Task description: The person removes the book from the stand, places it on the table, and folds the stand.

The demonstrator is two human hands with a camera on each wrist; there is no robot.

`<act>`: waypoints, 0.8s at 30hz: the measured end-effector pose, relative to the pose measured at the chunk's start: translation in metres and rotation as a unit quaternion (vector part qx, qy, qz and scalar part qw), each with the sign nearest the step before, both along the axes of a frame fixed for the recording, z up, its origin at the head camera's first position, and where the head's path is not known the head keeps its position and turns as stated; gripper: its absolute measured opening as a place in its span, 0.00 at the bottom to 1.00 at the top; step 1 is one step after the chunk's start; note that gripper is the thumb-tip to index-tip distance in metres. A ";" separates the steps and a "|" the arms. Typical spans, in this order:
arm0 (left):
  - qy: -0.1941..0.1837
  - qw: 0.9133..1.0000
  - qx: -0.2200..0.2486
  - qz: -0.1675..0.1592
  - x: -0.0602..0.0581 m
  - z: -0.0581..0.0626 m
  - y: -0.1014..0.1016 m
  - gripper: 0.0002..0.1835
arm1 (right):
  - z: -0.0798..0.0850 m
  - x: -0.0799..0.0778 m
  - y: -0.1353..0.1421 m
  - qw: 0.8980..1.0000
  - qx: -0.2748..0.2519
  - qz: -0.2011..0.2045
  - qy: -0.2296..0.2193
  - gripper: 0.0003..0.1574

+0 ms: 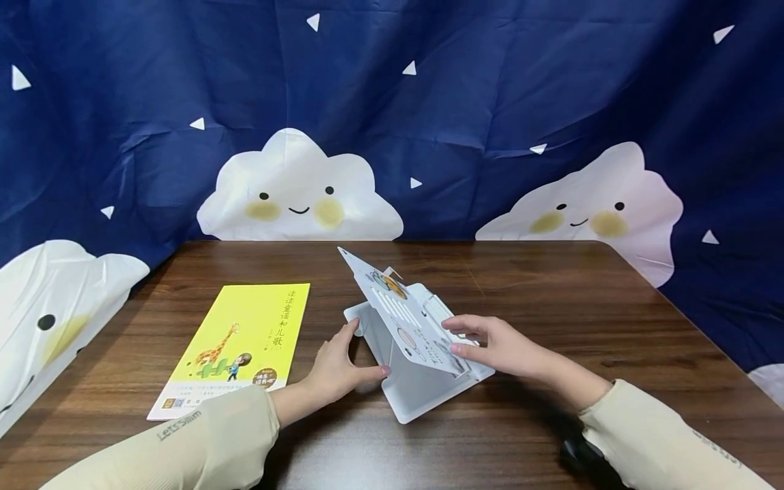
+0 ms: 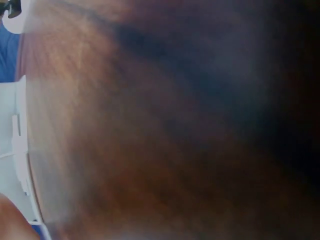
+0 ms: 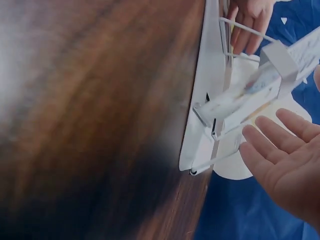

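Note:
A pale folding book stand [image 1: 422,391] stands on the table, its printed panel [image 1: 392,309] tilted up above the flat base. Beside its left edge is my left hand [image 1: 333,371], thumb and fingers spread, with the fingertips right at the base's rim. My right hand [image 1: 496,344] is at the stand's right side, fingers loosely bent close to the panel's lower edge. In the right wrist view, that palm [image 3: 295,170] shows with fingers extended beside the wire supports and hinges. The left wrist view catches only a strip of the stand [image 2: 7,107] and a fingertip [image 2: 10,220].
A yellow children's book [image 1: 245,340] with a giraffe on its cover lies flat on the brown wooden table [image 1: 533,272], left of the stand. A small dark object [image 1: 578,452] sits by the right sleeve. Behind the table hangs a blue cloud-print curtain [image 1: 453,116].

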State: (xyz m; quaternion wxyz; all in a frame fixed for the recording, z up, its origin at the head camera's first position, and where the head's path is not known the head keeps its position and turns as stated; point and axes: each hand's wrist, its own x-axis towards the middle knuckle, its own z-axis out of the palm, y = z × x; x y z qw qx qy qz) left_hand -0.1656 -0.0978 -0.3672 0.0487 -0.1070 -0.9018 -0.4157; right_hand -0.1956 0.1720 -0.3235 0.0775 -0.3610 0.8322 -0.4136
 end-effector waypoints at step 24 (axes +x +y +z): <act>0.076 0.997 0.033 -0.007 -0.002 -0.014 0.013 0.43 | -0.013 0.025 -0.003 0.998 0.027 -0.034 0.055 0.31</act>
